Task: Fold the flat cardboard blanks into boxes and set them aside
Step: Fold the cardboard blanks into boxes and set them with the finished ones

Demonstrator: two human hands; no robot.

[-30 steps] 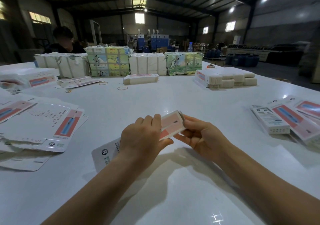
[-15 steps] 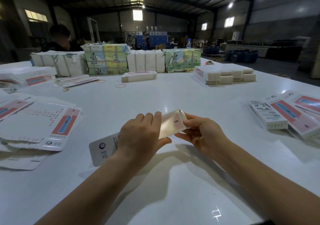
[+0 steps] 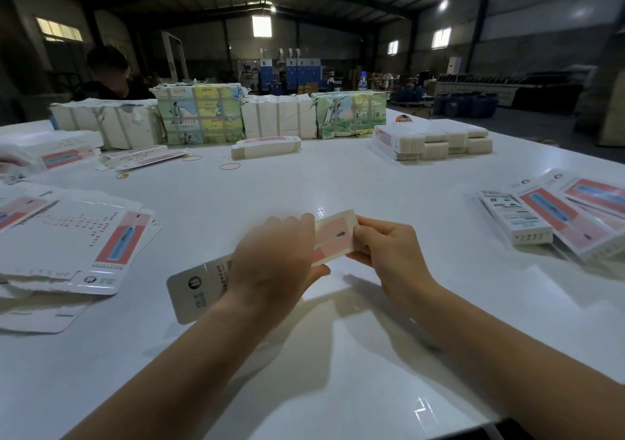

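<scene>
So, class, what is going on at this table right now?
A person is folding a pink and white carton above the white table. The left hand grips its middle and the right hand pinches its far end. Flat blanks lie in a heap to the left, and folded boxes lie to the right.

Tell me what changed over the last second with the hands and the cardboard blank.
Little changed. The left hand still grips the middle of the blank and the right hand still pinches its far end above the table. The right fingers have curled in closer over that end. Nothing was picked up or let go. The flat blanks on the left and the folded boxes on the right stayed put.
</scene>
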